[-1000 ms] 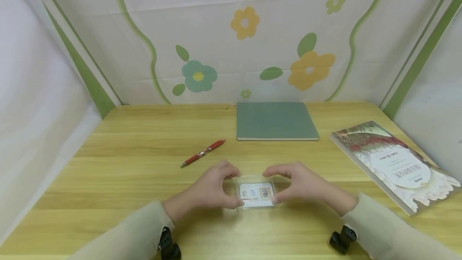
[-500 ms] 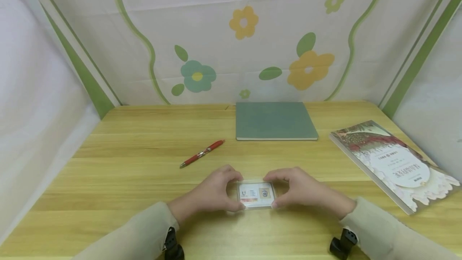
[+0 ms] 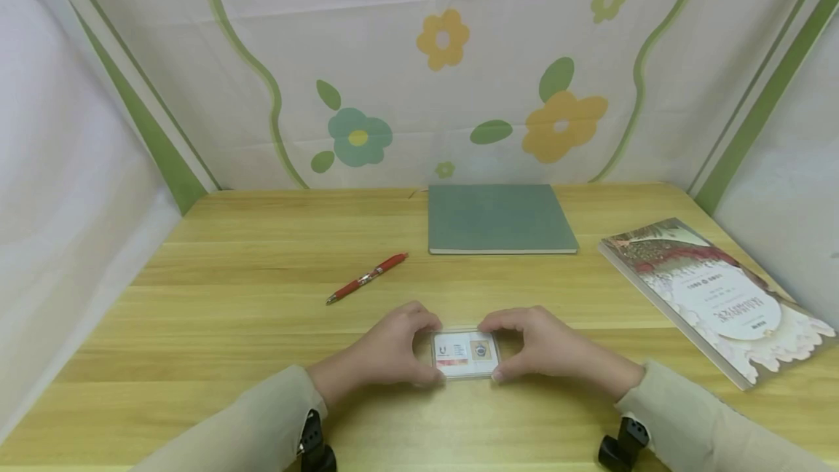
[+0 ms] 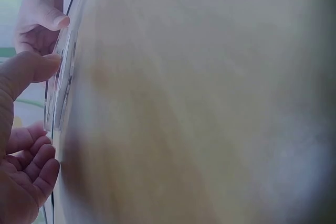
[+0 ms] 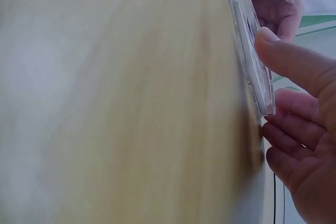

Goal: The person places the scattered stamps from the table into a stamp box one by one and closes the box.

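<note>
A clear plastic card case [image 3: 466, 354] with a white printed card inside lies flat near the front middle of the table. My left hand [image 3: 396, 347] pinches its left end, thumb at the near corner and index finger at the far one. On the right end, my right hand [image 3: 540, 344] grips in mirrored fashion. Seen edge-on in the right wrist view, the clear case [image 5: 254, 66] shows two stacked layers close over the wood, the thumb on its near edge. The left wrist view also shows the case [image 4: 65, 72] edge-on, between both hands.
A red pen [image 3: 367, 279] lies diagonally beyond the left hand. The green notebook [image 3: 501, 221] sits at the table's back edge. To the right is a magazine with a floral cover [image 3: 717, 297]. A flower-patterned white cloth [image 3: 406, 93] hangs behind the wooden table [image 3: 216, 297].
Both hands have come slightly nearer to me. The clear top layer, which showed offset beyond the card a second ago, now lines up with it. Pen, notebook and magazine stay put.
</note>
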Demonstrator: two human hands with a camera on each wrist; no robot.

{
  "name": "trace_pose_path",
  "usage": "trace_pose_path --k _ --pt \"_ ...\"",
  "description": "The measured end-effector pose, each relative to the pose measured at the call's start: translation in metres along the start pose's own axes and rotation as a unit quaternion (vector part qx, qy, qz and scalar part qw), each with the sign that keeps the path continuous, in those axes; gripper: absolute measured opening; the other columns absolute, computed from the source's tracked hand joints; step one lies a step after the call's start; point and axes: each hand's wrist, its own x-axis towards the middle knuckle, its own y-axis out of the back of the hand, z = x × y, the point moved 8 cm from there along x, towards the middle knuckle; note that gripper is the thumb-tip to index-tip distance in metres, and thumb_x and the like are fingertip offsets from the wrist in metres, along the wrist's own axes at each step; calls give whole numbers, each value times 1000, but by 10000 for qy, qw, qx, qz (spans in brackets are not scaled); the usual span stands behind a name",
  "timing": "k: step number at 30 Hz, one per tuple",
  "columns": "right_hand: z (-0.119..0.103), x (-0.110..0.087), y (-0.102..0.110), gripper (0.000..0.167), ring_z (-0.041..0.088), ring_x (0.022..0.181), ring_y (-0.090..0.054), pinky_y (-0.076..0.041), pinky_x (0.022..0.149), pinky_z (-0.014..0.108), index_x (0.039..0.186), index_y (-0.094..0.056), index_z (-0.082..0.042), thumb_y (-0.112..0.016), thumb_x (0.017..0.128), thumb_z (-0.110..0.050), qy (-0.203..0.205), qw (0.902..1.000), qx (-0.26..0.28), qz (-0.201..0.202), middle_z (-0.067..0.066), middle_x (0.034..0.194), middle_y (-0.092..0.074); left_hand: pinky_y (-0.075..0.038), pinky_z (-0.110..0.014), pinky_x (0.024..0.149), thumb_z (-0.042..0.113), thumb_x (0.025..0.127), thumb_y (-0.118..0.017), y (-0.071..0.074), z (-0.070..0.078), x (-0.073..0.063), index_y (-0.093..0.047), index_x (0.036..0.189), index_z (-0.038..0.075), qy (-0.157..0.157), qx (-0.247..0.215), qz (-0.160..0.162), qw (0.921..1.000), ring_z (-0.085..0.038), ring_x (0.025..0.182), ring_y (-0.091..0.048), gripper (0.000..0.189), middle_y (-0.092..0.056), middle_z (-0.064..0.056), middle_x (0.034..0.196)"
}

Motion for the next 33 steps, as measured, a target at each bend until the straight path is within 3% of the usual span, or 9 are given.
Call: trace_pose_path --k 33 --pt "-1 -1 -2 60 20 113 -54 -41 96 42 115 -63 -13 -80 65 -40 336 9988 -319 163 -2 119 -61 -43 -21 77 39 63 -82 -7 -3 0 -61 110 10 227 285 -168 9992 -9 87 -47 59 -51 6 100"
